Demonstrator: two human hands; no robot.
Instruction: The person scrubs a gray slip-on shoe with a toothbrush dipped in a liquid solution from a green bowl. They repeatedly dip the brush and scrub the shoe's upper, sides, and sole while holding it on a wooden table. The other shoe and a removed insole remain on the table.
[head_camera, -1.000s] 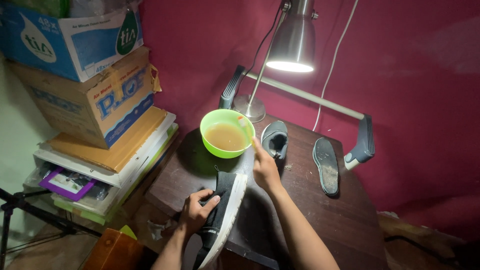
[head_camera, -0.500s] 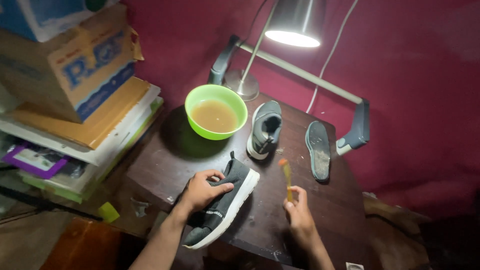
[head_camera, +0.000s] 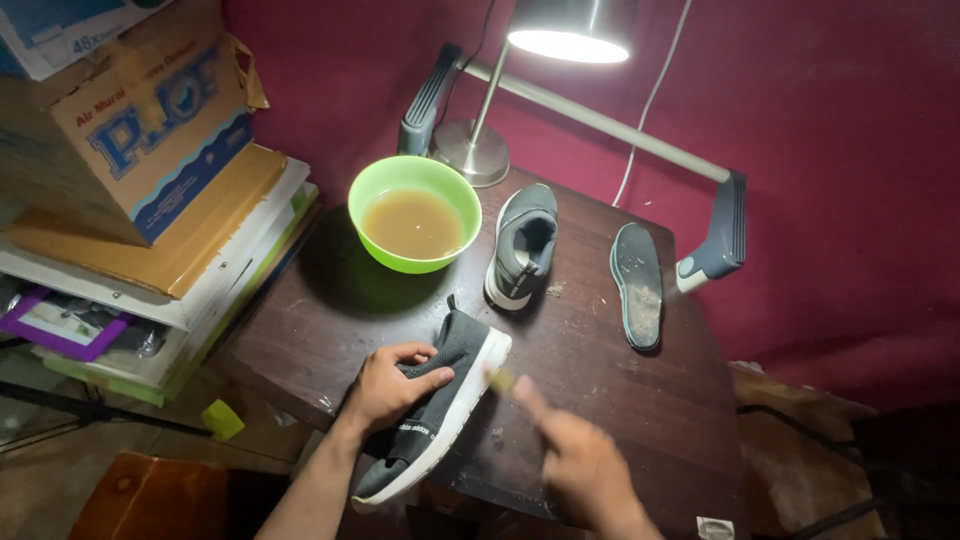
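My left hand (head_camera: 392, 385) grips a dark grey knit shoe (head_camera: 462, 342) with a white sole, holding it at the front edge of the dark wooden table (head_camera: 640, 400). The shoe lies on its side with the sole facing right. My right hand (head_camera: 575, 462) is blurred with motion just right of that sole. It holds a small brush whose yellowish tip (head_camera: 500, 378) is at the sole's edge. Behind stands a green bowl (head_camera: 366, 192) of brown liquid. The matching second shoe (head_camera: 525, 245) stands upright to the right of the bowl, and a loose insole (head_camera: 638, 285) lies further right.
A lit desk lamp (head_camera: 570, 32) stands at the back of the table on a round metal base (head_camera: 472, 150). A pale bar with grey grips (head_camera: 722, 232) leans against the red wall. Cardboard boxes and stacked books (head_camera: 140, 170) rise at the left, close to the table.
My right hand came away from the bowl with the brush and moved down to the shoe's sole. The shoe in my left hand now lies lower, on its side.
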